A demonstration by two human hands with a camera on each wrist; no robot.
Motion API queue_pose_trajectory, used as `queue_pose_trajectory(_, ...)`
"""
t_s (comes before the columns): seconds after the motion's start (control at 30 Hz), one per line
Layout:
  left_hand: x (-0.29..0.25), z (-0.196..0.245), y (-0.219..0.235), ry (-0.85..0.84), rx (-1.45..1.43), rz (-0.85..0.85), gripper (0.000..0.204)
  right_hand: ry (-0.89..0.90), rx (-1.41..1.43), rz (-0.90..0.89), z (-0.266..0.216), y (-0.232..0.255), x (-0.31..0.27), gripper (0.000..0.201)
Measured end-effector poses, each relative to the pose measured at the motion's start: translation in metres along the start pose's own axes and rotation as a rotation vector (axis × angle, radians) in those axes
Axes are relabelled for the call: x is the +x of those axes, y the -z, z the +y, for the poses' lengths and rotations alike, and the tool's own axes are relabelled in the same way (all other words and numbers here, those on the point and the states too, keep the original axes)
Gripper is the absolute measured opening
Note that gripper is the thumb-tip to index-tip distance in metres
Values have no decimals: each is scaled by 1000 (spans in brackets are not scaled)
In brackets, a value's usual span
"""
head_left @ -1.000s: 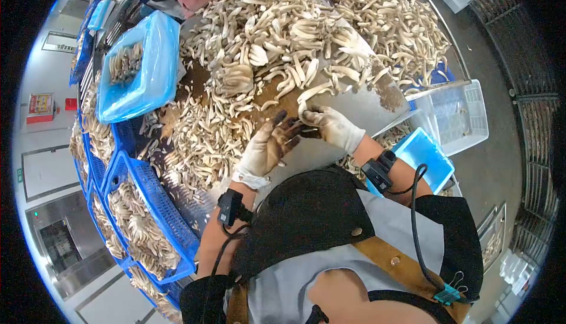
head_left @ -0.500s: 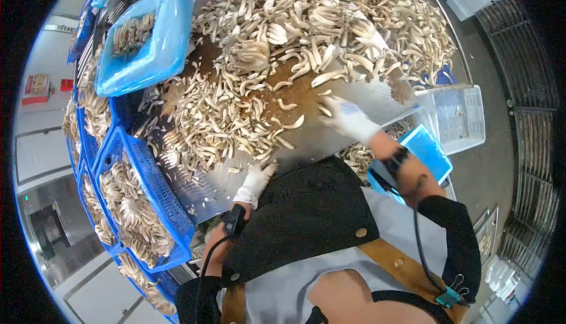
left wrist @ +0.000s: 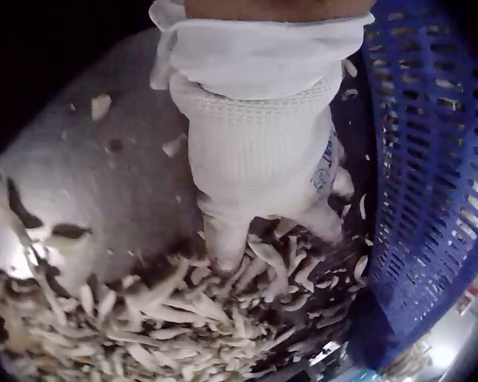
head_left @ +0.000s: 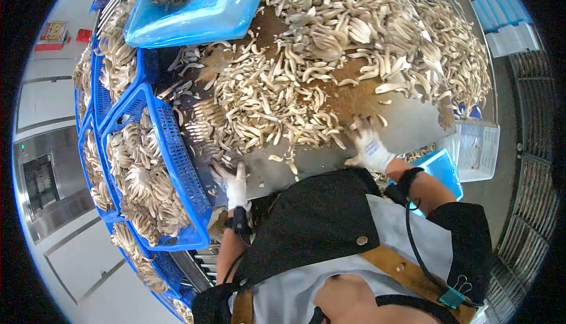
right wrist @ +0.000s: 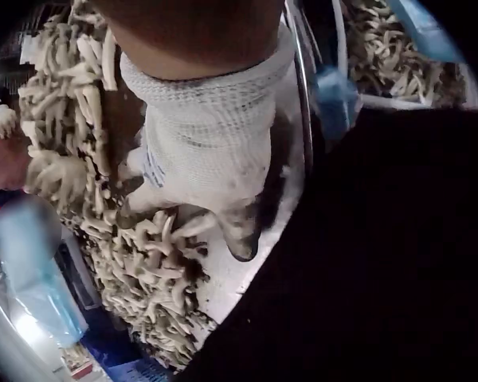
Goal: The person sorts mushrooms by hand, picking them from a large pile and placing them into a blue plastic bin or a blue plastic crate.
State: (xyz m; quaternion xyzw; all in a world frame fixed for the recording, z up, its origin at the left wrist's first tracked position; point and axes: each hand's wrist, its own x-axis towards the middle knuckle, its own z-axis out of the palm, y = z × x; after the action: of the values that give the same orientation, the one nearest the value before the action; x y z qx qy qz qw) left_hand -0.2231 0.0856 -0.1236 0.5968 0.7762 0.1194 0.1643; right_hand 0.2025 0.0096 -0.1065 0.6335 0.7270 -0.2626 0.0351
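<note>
My gloved left hand (head_left: 232, 183) is low over the near left edge of the metal table, fingers spread and pointing away from me. Loose mushrooms (left wrist: 175, 310) lie about its fingertips in the left wrist view. To the right, my gloved right hand (head_left: 370, 148) stretches its fingers over the tabletop, with dark stains on the fingertips. In the right wrist view its fingers reach the edge of the small mushrooms (right wrist: 147, 263), thumb held apart. Between the hands spreads a scattered heap of small pale mushrooms (head_left: 265, 100). Neither hand grips anything.
A larger mushroom pile (head_left: 330, 23) covers the far side. Blue perforated baskets (head_left: 177, 165) full of mushroom clusters line the left, near my left hand. A blue-lined tub (head_left: 236, 14) stands at the back left. White and blue bins (head_left: 479, 153) stand beyond the right edge.
The hands, close together a second ago with the right one holding a mushroom, have parted. The left has moved left to the table's near edge; the mushroom is out of the right hand. The view has shifted left.
</note>
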Motion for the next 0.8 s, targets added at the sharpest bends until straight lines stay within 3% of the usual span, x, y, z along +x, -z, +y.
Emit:
queue_pose_trajectory(0.03,18,-6,-4,7,-39,15,101,8,30,73,-11,-26,13,101)
queue_pose_trajectory(0.1,57,-12,-24,29,-119,46,100,-16,140,307,-45,-30,64,105)
queue_pose_trajectory(0.17,87,13,-26,38,-279,41,98,114,213,312,-79,-8,121,98)
queue_pose_trajectory(0.2,106,13,-34,-12,-443,-12,98,168,117,323,-99,-4,137,95)
queue_pose_trajectory(0.23,126,11,-41,-65,-372,-2,98,222,18,340,-114,3,153,92)
queue_pose_trajectory(0.27,145,15,-44,-116,-302,12,99,244,35,-212,-119,14,178,83)
queue_pose_trajectory(0.3,160,20,-48,-147,-449,28,96,327,168,-132,-120,25,181,79)
queue_pose_trajectory(0.37,174,73,-16,-160,-379,-10,89,489,424,17,-108,48,171,70)
queue_pose_trajectory(0.4,182,92,-8,-250,-442,-24,86,473,462,161,-93,51,169,67)
queue_pose_trajectory(0.43,207,89,-20,-434,-223,64,83,352,380,290,-75,49,166,66)
queue_pose_trajectory(0.5,226,122,-22,-600,18,12,73,-38,452,452,-47,39,165,60)
queue_pose_trajectory(0.57,233,160,-26,-647,151,-193,67,-97,516,511,-42,32,189,59)
queue_pose_trajectory(0.6,236,162,-44,-655,189,-286,63,-79,410,527,-49,37,208,61)
queue_pose_trajectory(0.7,218,158,-54,-742,248,-201,66,-139,335,456,-99,51,264,63)
queue_pose_trajectory(0.77,203,138,-48,-776,313,-171,72,-163,308,185,-132,62,281,64)
queue_pose_trajectory(0.8,195,123,-46,-732,291,-162,72,-113,308,258,-143,48,281,64)
